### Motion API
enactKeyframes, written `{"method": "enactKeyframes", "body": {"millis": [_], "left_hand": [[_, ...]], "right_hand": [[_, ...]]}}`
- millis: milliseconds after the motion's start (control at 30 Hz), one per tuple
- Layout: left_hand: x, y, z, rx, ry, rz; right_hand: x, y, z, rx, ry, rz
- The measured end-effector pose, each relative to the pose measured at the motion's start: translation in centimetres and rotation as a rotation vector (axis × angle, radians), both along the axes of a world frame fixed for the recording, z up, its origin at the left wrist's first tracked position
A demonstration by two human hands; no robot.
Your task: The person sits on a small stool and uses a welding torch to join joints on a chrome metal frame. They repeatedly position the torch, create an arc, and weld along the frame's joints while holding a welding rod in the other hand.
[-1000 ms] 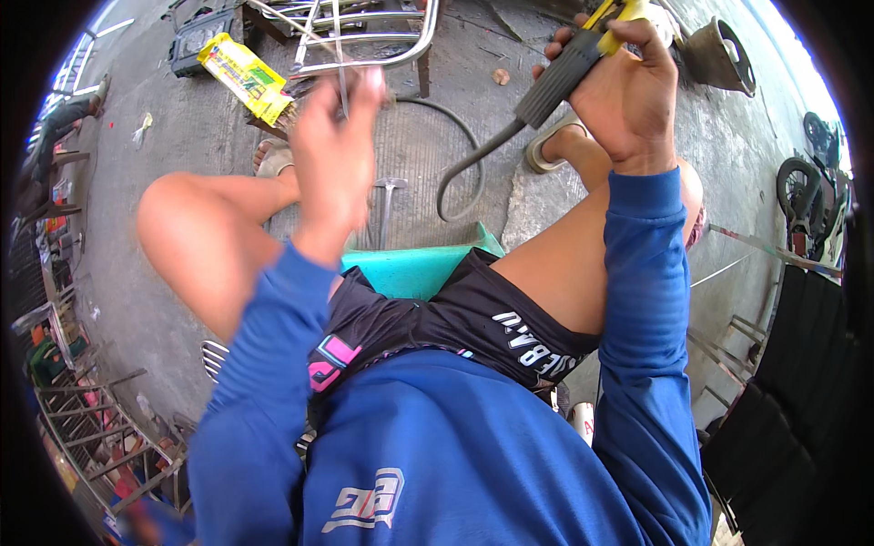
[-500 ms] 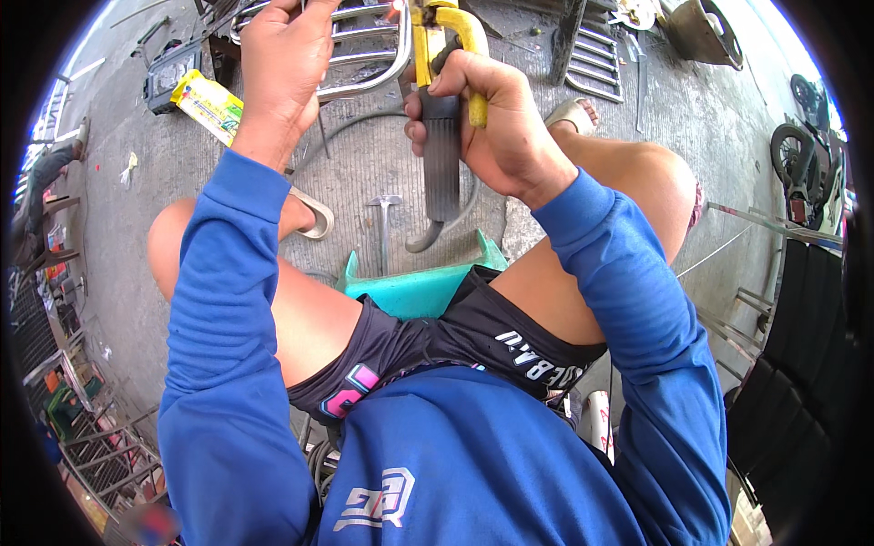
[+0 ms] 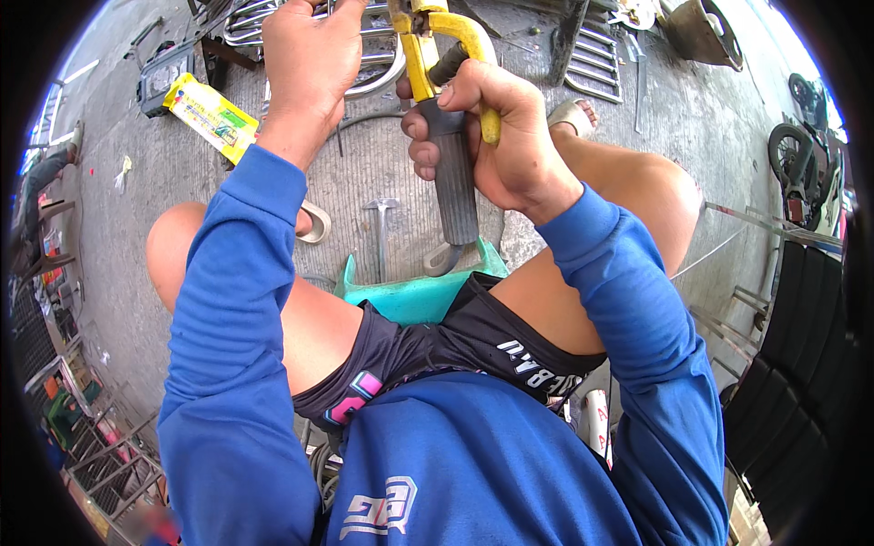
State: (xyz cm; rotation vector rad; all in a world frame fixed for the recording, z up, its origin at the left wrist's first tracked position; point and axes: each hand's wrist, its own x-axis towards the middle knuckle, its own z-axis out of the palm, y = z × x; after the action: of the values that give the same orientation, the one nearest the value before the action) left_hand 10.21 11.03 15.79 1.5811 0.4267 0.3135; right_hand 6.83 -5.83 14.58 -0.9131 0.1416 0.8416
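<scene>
A welding electrode holder (image 3: 452, 173), with yellow jaws and a ribbed black handle, is gripped in my right hand (image 3: 510, 127). It stands roughly upright, and the thumb presses near its yellow lever. Up at the top edge, my left hand (image 3: 314, 68) is closed, its fingertips partly cut off by the picture's rim. A thin dark rod (image 3: 340, 141) shows below that hand and seems to be held in it. Behind both hands lies a frame of shiny bent metal tubes (image 3: 387, 80). A hammer (image 3: 382, 232) rests on the concrete between my feet.
I sit on a teal plastic stool (image 3: 410, 300). Left lie a yellow packet (image 3: 211, 118) and a grey tool case (image 3: 164, 77). A barred metal piece (image 3: 594, 68) and a tipped bucket-like container (image 3: 706, 35) are far right. A motorcycle (image 3: 801, 168) stands at the right edge.
My left hand has moved right, toward the electrode holder. The holder has tilted and come slightly lower, its handle end shifting right and nearer to me. A bright glowing spot at the metal tubes no longer shows.
</scene>
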Motion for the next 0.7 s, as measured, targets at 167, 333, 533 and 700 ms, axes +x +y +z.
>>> {"method": "enactKeyframes", "body": {"millis": [167,333,533,700], "left_hand": [[-0.1,0.2,0.1,0.059,-0.018,-0.066],[0.1,0.8,-0.8,0.147,-0.028,-0.087],[-0.2,0.1,0.5,0.004,-0.026,-0.157],[-1.9,2.8,-0.2,-0.428,0.039,-0.275]], "right_hand": [[0.0,-0.2,-0.2,0.03,-0.004,0.001],[0.1,-0.3,-0.2,0.019,-0.014,0.017],[-0.1,-0.7,0.0,-0.028,-0.023,-0.003],[1.3,-3.3,0.6,-0.399,-0.335,-0.187]]}}
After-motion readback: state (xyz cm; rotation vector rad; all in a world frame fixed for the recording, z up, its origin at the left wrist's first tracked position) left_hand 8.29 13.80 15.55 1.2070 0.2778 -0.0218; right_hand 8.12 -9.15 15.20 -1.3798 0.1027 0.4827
